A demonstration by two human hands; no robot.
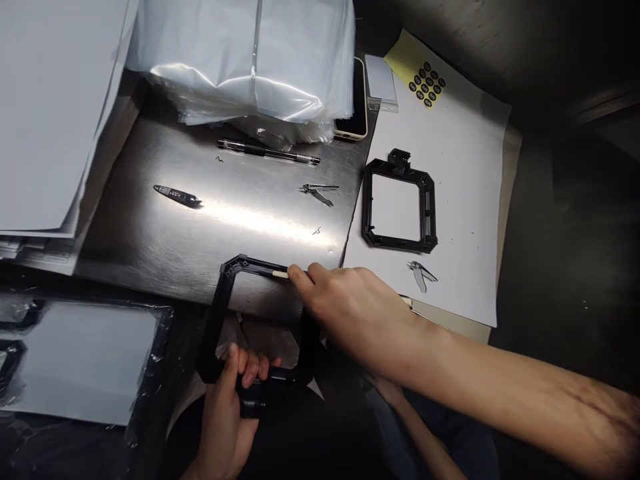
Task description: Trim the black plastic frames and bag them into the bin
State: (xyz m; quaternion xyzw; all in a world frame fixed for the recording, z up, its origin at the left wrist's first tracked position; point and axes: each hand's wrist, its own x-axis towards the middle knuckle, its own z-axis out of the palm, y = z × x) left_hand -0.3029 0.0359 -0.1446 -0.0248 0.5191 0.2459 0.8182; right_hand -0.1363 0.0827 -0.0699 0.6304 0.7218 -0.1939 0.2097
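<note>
My left hand [227, 407] is closed around the near side of a black plastic frame [216, 320], its thumb along the edge. The frame is tilted at the metal table's near edge. My right hand [335, 293] grips a slender stick-like tool [280, 274] whose cream tip rests at the frame's far side. Its other end shows behind the wrist; the exact kind cannot be made out. My right hand covers the frame's far right corner. A second black frame [433, 213] lies on white paper to the right.
Silver nail clippers [320, 193] lie on the metal table, others [423, 275] on the paper [465, 167]. A pen [267, 152], a short black tool [177, 196], stacked clear bags [240, 60], a phone [359, 100] and round stickers [427, 85] lie around. Another person's forearm [420, 427] shows below.
</note>
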